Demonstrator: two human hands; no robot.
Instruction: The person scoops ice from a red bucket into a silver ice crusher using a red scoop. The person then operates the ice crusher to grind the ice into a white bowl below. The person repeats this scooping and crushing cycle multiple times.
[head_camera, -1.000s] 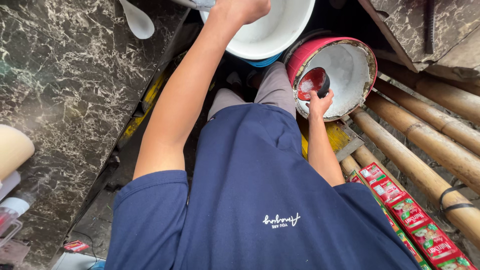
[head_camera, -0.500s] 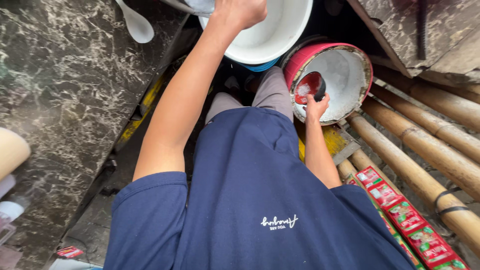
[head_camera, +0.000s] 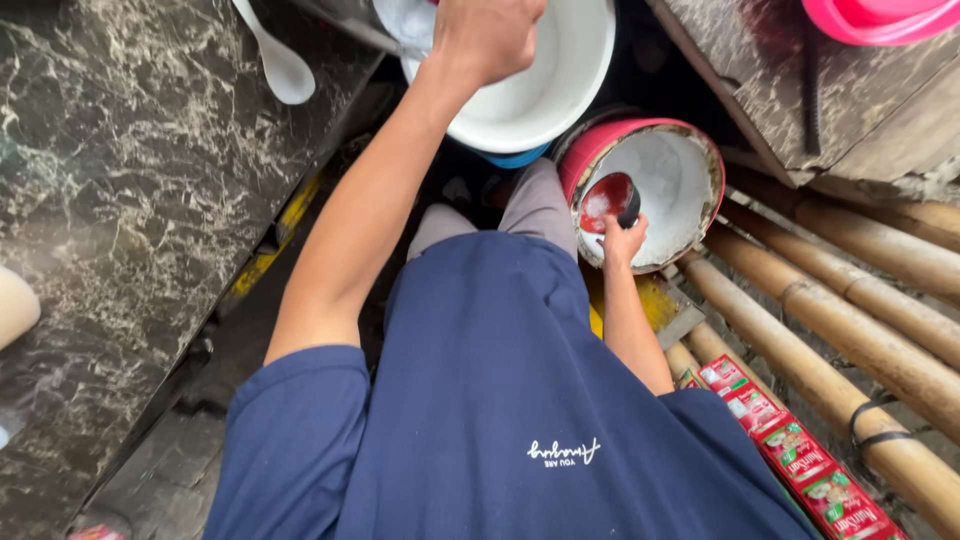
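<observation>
My right hand (head_camera: 622, 240) grips a small red bowl (head_camera: 608, 198) with a dark outside, held inside a pink bucket (head_camera: 640, 190) that has a white crusted lining. A little white stuff sits in the red bowl. My left hand (head_camera: 487, 35) reaches up to the rim of a large white basin (head_camera: 540, 85), its fingers closed on a grey-white thing there; what that thing is cannot be made out. A blue rim shows under the basin.
A dark marble counter (head_camera: 120, 200) runs along the left with a white spoon (head_camera: 278, 62) on it. Thick bamboo poles (head_camera: 840, 320) lie at the right. A strip of red sachets (head_camera: 790, 450) hangs at lower right. A pink tub (head_camera: 880, 15) sits at top right.
The view has tilted up and shifted, bringing the pink tub into sight. My right hand with the red bowl stays inside the pink bucket; my left hand stays at the basin's rim.
</observation>
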